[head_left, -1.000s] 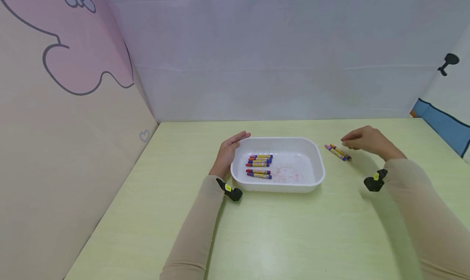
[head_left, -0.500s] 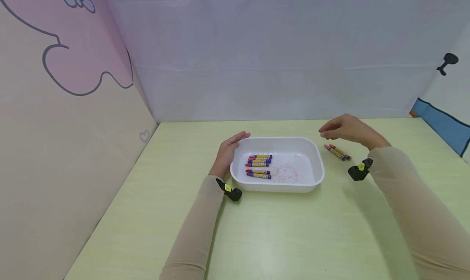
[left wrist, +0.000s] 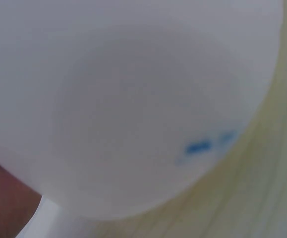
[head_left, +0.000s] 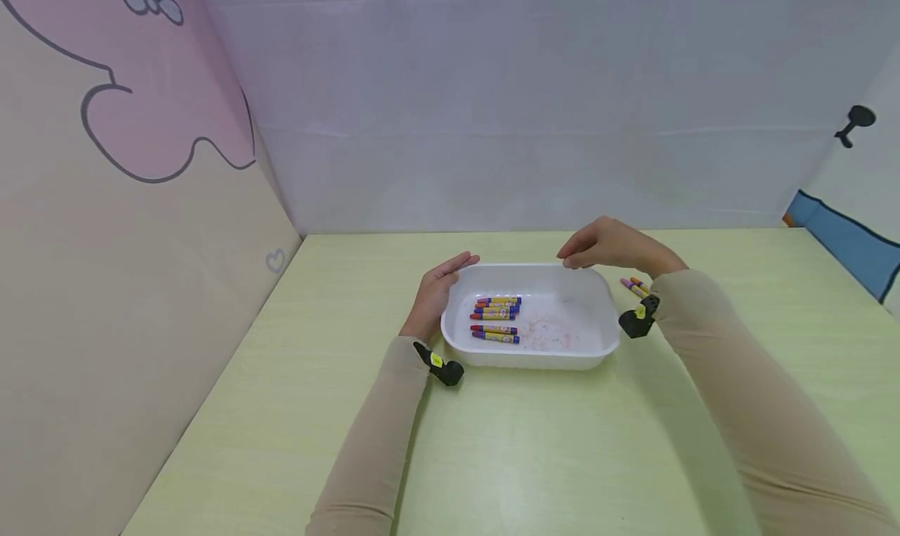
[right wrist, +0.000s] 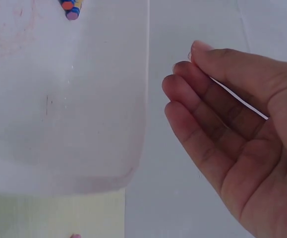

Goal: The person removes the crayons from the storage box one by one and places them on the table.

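Note:
A white plastic tray (head_left: 530,359) stands on the table, with several paper-wrapped crayons (head_left: 495,309) lying side by side in its left half. My left hand (head_left: 430,298) rests against the tray's left end, its fingers stretched along the far corner. Over the far right rim hovers my right hand (head_left: 612,247), fingers loosely bent. The right wrist view shows nothing between the thumb and fingers of that hand, beside the tray wall (right wrist: 145,74). Two more crayons (head_left: 629,285) lie on the table right of the tray, partly hidden by the right wrist.
The pale green table (head_left: 520,442) meets a white sheet (head_left: 534,130) at its far edge. A wall with a pink drawing (head_left: 169,91) borders it on the left. Reddish crayon smudges (head_left: 551,334) mark the tray floor.
My right hand has moved left from the two crayons on the table to above the tray's far right rim. My left hand, the tray and the crayons look unmoved.

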{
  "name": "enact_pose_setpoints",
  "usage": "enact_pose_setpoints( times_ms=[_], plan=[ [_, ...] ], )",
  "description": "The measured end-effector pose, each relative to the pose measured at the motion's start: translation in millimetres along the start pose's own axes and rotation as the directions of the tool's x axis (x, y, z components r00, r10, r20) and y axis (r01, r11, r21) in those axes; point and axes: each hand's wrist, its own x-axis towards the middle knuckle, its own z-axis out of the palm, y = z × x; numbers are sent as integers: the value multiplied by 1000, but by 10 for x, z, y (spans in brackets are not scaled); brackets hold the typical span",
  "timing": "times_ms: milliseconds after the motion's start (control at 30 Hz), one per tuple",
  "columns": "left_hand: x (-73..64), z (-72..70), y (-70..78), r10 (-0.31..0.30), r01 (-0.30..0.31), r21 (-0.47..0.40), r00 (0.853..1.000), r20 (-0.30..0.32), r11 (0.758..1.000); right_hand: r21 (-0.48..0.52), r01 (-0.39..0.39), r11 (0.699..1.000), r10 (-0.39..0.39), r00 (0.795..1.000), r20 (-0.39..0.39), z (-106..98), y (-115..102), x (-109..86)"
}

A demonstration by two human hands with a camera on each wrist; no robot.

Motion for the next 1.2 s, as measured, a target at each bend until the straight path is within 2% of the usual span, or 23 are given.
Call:
enact_pose_setpoints(
  times_ms=[300, 467, 600, 833, 1200],
  plan=[
    [-3, 4, 0, 18, -18, -3, 1000, 0, 1000, 4, 23, 1000, -23, 987, 157, 231, -149, 257],
    [9, 0, -9, 51, -51, -15, 999, 1, 999, 2, 46, 999, -44, 961, 272, 356, -226, 369],
    [6, 1, -8, 48, -48, -10, 999, -1, 999, -17, 32, 999, -24, 940, 342, 458, -301, 455],
    [5, 18, -13, 41, -41, 6, 999, -1, 999, -69, 12, 998, 17, 915, 404, 646, -402, 566],
    [-15, 24, -4, 53, -53, -21, 998, 20, 998, -116, -47, 992, 91, 903, 419, 823, -512, 575]
  ],
)
